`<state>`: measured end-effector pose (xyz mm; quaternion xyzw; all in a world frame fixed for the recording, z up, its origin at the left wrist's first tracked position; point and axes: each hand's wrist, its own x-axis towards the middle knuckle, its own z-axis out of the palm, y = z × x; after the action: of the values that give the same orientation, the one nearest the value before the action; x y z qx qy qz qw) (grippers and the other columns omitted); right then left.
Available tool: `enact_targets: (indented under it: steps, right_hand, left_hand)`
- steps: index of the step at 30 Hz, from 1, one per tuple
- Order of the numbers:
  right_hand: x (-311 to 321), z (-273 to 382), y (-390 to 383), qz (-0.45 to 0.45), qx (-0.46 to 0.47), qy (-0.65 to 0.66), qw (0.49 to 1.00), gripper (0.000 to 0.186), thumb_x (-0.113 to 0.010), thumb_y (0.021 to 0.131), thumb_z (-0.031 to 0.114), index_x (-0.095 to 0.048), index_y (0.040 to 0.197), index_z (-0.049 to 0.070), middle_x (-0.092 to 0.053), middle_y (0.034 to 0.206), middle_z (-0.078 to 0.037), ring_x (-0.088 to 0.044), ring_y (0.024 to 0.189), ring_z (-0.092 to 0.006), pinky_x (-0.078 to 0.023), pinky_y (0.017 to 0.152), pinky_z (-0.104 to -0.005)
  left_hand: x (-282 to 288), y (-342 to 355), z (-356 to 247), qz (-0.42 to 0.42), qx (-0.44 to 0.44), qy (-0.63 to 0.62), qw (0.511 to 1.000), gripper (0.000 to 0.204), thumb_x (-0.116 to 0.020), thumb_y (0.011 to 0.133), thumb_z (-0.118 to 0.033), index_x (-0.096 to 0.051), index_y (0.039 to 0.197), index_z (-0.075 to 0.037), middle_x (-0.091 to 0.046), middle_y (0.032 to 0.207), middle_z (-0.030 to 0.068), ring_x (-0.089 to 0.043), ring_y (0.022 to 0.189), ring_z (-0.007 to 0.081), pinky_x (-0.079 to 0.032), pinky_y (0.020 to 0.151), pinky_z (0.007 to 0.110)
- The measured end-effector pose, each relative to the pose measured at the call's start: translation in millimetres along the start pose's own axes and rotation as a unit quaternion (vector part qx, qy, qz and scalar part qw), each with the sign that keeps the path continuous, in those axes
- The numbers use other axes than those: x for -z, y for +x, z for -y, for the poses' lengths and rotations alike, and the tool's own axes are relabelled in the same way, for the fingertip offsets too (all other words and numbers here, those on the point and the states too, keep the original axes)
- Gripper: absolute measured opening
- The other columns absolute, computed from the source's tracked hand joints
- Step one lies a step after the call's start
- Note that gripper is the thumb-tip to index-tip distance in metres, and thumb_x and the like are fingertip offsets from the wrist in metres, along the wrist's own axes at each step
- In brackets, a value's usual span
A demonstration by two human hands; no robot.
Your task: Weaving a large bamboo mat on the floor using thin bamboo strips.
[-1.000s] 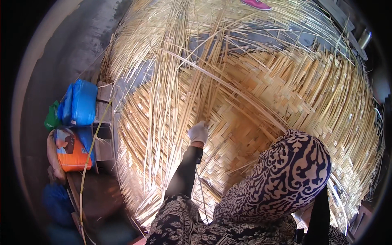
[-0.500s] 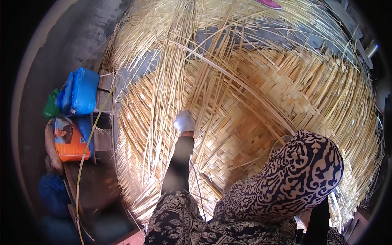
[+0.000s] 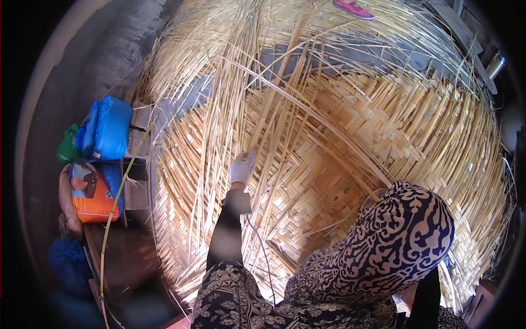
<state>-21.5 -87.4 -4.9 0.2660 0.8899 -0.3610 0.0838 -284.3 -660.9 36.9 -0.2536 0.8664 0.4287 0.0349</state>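
Observation:
My left hand (image 3: 241, 168), in a white glove, rests low over the woven bamboo mat (image 3: 329, 159). Its fingers are curled at the lower part of a loose bundle of bamboo strips (image 3: 233, 93) running away from me. A thin dark cord (image 3: 257, 236) hangs beside that forearm. Black-and-beige patterned cloth (image 3: 405, 236) covers the right foreground. Beside it shows part of a black sleeve (image 3: 428, 290). Where longer crossing strips (image 3: 334, 129) reach the cloth, a pale shape (image 3: 371, 198) is half hidden; I cannot tell whether it is my right hand.
At the left lie a blue plastic-wrapped bundle (image 3: 112, 129), a green bag (image 3: 68, 145) and an orange printed package (image 3: 94, 198). One long bamboo strip (image 3: 121, 189) stands along that side. Beyond, more loose strips cover the floor, with a pink shoe (image 3: 355, 9) at the far edge.
My left hand has shifted slightly left and nearer, and its wrist is turned a little. The whole view has moved slightly, showing more of the pink shoe.

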Motion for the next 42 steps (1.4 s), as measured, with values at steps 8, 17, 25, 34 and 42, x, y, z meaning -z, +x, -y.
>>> enact_targets:
  steps: [8, 17, 25, 34, 42]
  right_hand:
    - [-3, 1, 2, 0.006, 0.006, 0.0, 1.0, 0.02, -0.071, 0.068, 0.019, -0.066, 0.081, 0.004, -0.065, 0.074, -0.011, -0.061, 0.069, -0.0204, -0.047, 0.063, -0.0307]
    - [1, 0, 3, 0.009, 0.008, -0.001, 1.0, 0.02, -0.07, 0.069, 0.019, -0.066, 0.082, 0.004, -0.065, 0.075, -0.011, -0.061, 0.07, -0.0222, -0.048, 0.064, -0.0315]
    - [3, 1, 4, 0.014, 0.01, -0.01, 1.0, 0.02, -0.069, 0.07, 0.02, -0.066, 0.082, 0.005, -0.065, 0.076, -0.011, -0.062, 0.071, -0.0239, -0.048, 0.065, -0.0322]
    - [0, -1, 5, 0.021, 0.014, -0.014, 1.0, 0.019, -0.068, 0.071, 0.02, -0.066, 0.083, 0.005, -0.065, 0.077, -0.011, -0.062, 0.072, -0.0257, -0.049, 0.066, -0.033]
    - [7, -1, 7, 0.024, 0.024, -0.03, 0.999, 0.019, -0.068, 0.071, 0.02, -0.066, 0.084, 0.006, -0.065, 0.078, -0.011, -0.062, 0.073, -0.0273, -0.049, 0.067, -0.0337]
  left_hand:
    - [21, -2, -3, 0.001, 0.004, -0.023, 1.0, 0.031, -0.066, 0.079, -0.032, -0.061, 0.071, -0.002, -0.05, 0.051, 0.0009, -0.045, 0.042, 0.0091, -0.034, 0.04, 0.024]
    - [54, 11, 0, -0.146, -0.008, -0.185, 0.972, 0.019, -0.065, 0.081, -0.021, -0.059, 0.073, -0.006, -0.05, 0.053, -0.0005, -0.041, 0.039, 0.0074, -0.03, 0.036, 0.022]
    - [13, 5, 7, -0.276, -0.151, 0.51, 0.801, 0.019, -0.055, 0.082, -0.024, -0.064, 0.091, -0.01, -0.059, 0.073, 0.0112, -0.058, 0.063, 0.0197, -0.046, 0.051, 0.036]
    - [-24, 32, 5, -0.043, -0.143, 0.553, 0.82, 0.019, -0.05, 0.082, -0.023, -0.064, 0.089, -0.012, -0.064, 0.083, 0.0154, -0.064, 0.079, 0.0304, -0.051, 0.064, 0.04]
    - [47, 56, 35, -0.239, 0.041, 0.207, 0.948, 0.026, -0.05, 0.084, -0.032, -0.065, 0.086, -0.01, -0.066, 0.08, 0.0113, -0.064, 0.073, 0.0252, -0.05, 0.059, 0.035]
